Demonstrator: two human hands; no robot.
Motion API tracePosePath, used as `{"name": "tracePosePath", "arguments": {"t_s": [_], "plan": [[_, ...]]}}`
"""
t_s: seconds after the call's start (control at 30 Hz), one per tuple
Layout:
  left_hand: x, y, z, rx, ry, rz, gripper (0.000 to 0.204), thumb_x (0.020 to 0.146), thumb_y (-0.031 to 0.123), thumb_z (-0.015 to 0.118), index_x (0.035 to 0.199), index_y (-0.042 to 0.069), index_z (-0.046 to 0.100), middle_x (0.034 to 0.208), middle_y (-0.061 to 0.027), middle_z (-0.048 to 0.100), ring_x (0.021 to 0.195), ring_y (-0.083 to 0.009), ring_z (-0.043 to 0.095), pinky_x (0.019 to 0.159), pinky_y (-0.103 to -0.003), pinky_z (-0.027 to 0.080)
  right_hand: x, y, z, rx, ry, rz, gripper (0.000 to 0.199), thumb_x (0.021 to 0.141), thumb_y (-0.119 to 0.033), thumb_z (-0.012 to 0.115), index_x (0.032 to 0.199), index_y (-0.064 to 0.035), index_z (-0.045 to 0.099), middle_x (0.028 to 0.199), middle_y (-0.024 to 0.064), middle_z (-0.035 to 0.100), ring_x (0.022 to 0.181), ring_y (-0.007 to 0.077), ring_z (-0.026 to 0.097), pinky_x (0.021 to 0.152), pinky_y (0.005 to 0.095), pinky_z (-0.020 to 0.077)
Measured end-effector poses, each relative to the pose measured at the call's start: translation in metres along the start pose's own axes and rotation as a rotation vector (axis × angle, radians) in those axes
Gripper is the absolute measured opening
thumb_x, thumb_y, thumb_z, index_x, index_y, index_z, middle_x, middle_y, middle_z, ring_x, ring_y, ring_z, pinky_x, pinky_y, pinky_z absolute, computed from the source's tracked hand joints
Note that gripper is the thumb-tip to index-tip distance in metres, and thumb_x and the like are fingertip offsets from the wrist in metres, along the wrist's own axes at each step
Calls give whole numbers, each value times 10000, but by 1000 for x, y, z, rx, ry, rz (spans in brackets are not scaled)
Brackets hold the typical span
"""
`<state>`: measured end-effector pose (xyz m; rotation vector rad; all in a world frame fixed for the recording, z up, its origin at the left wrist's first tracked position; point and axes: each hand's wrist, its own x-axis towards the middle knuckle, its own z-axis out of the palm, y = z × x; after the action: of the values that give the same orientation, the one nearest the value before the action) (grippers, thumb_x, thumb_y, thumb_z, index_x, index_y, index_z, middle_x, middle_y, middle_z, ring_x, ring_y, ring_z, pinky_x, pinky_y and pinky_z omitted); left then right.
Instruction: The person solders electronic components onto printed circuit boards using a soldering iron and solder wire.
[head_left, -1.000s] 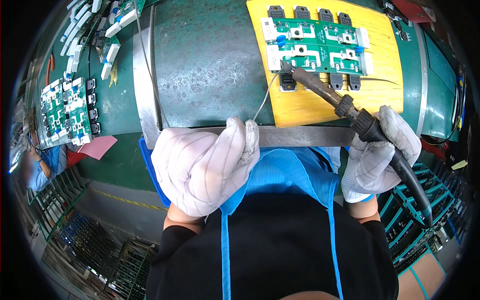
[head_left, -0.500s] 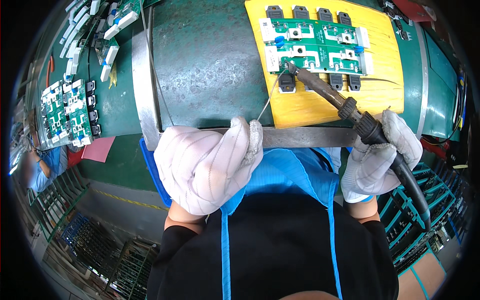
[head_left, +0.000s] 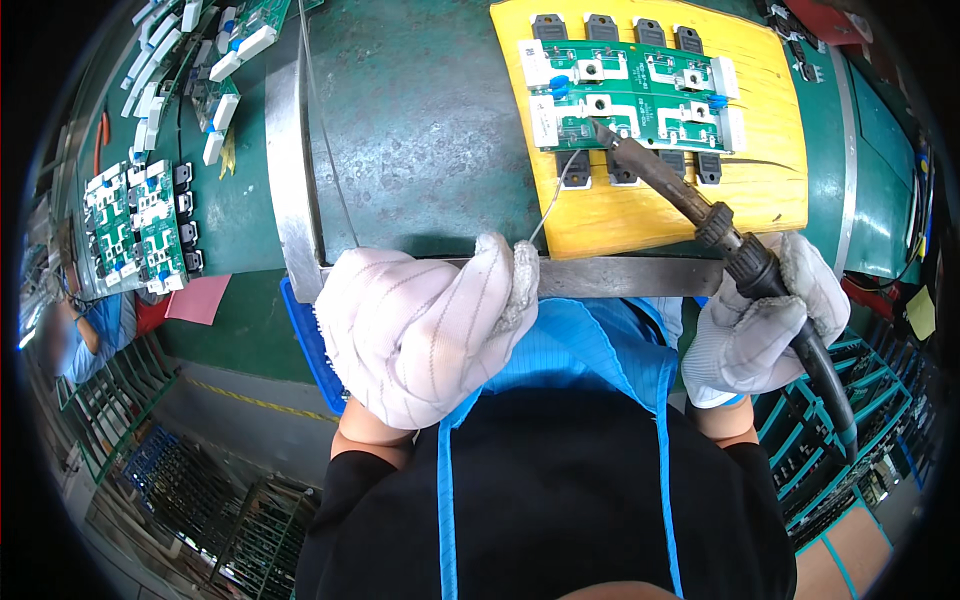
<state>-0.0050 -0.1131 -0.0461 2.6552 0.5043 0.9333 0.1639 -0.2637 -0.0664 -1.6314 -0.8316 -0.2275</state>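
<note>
head view shows the green circuit board [head_left: 650,105] on a yellow pad [head_left: 640,220], farther forward than the left hand [head_left: 425,325] and the right hand [head_left: 765,325]. the left pinches a thin wire [head_left: 556,198], ending near the board's close edge; the right grips a soldering iron [head_left: 665,178], its tip over the board.
</note>
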Motion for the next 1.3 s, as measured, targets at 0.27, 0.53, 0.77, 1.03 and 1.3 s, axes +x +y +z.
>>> {"name": "tracePosePath", "arguments": {"t_s": [0.27,0.53,0.77,1.03,1.3], "plan": [[6,1,6,59,-20,-8,385,623,-13,833,946,119,673,792,-3,619,635,-177,572,582,-307,457,4,-3,-8,-64,-136,5,379,858,-321,668,924,51,636,837,168,679,672,244,650,657,318,524],[14,1,13,40,38,13,321,663,-30,811,927,90,672,796,-25,668,606,-169,566,572,-302,446,4,-3,-5,-62,-52,5,395,839,-337,667,877,56,663,777,155,670,655,244,649,642,309,519],[14,-3,1,22,100,32,196,804,5,668,995,38,636,899,-76,705,715,-187,572,659,-309,429,-5,8,-16,-36,-35,91,445,913,-421,605,922,23,580,853,153,647,660,230,622,665,322,518],[16,-1,10,28,45,-6,203,806,37,699,999,80,656,937,-30,707,757,-186,574,686,-300,461,4,0,-15,-74,-103,82,450,901,-392,636,1012,42,592,875,172,666,650,199,618,632,300,503],[15,-7,20,65,30,33,369,752,150,784,1106,143,682,1001,55,657,806,-150,580,698,-312,466,5,-2,-10,-75,-33,85,410,859,-367,654,884,42,676,835,176,692,686,226,655,663,298,519]]}}
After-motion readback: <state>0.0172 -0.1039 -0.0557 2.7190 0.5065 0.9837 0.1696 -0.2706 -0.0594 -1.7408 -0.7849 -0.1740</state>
